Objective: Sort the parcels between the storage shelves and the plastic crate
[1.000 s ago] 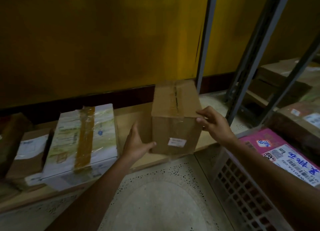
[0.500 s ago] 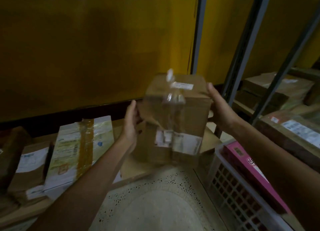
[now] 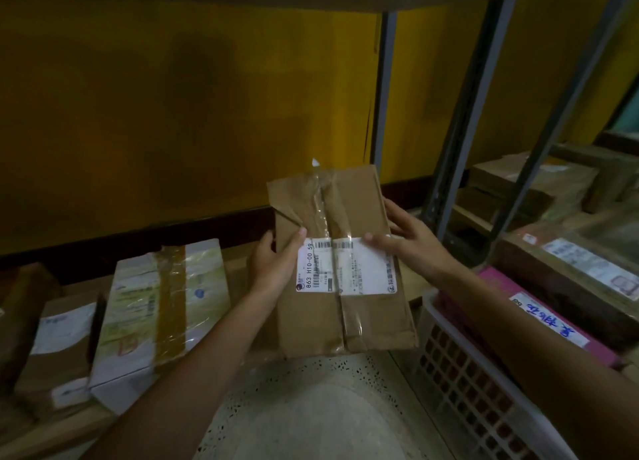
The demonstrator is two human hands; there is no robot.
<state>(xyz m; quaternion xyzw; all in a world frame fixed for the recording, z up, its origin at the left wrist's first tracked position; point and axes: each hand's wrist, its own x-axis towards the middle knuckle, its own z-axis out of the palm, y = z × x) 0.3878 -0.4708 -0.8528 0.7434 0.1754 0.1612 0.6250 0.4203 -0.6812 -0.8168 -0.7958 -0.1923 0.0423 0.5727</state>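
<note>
A speckled terrazzo floor (image 3: 311,411) is filling the near foreground. To the right, a white lattice-walled plastic crate (image 3: 460,383) is holding a flat pink parcel (image 3: 539,321) with a handwritten label.

Just beyond, a person is holding a brown cardboard box (image 3: 345,318) in the air between the crate and the low wooden shelf (image 3: 48,435). The left hand (image 3: 273,262) is gripping its left edge and the right hand (image 3: 411,242) its right edge, with both thumbs resting by a white barcode label (image 3: 359,273). Glossy clear tape is running down the creased face.

On the shelf, a white parcel (image 3: 162,318) banded in tan tape and a small brown parcel (image 3: 58,342) are lying flat. Farther right, behind grey metal uprights (image 3: 463,121), more brown cartons (image 3: 518,186) are sitting stacked before a yellow wall (image 3: 173,114).

Sorting looks partway done: this box is awaiting a destination.
</note>
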